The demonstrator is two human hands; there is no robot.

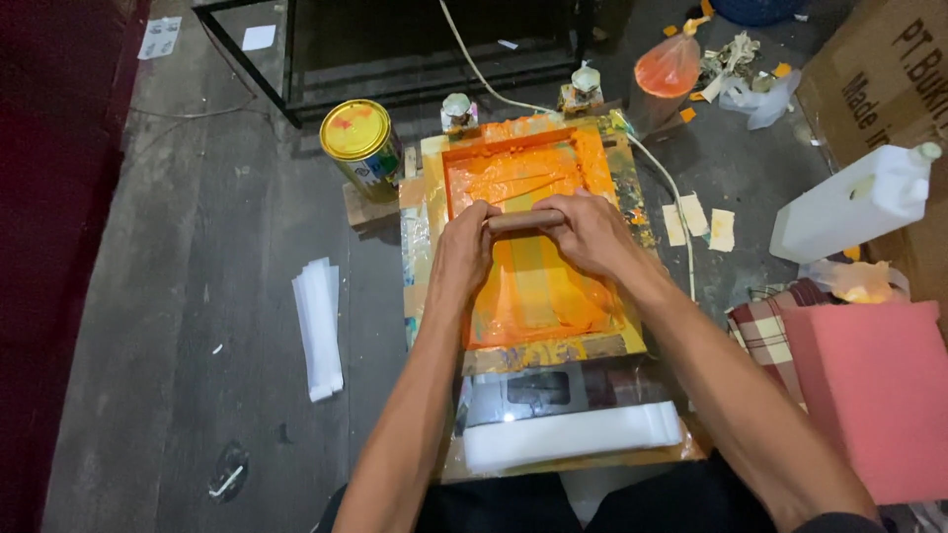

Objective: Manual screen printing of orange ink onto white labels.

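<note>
A wooden-framed printing screen [612, 163] coated in orange ink lies on the floor in front of me. My left hand [464, 249] and my right hand [589, 231] both grip the wooden handle of a squeegee [525, 219] laid across the middle of the screen. Its blade is hidden under my fingers. Orange ink is smeared above and below the squeegee.
A yellow-lidded tin can [361, 144] stands at the screen's far left corner. A stack of white plastic sheets [318, 326] lies at left. A white jug [851, 201], a pink block [879, 395] and a cardboard box [879, 69] sit at right. An orange-stained bag [668, 69] stands behind.
</note>
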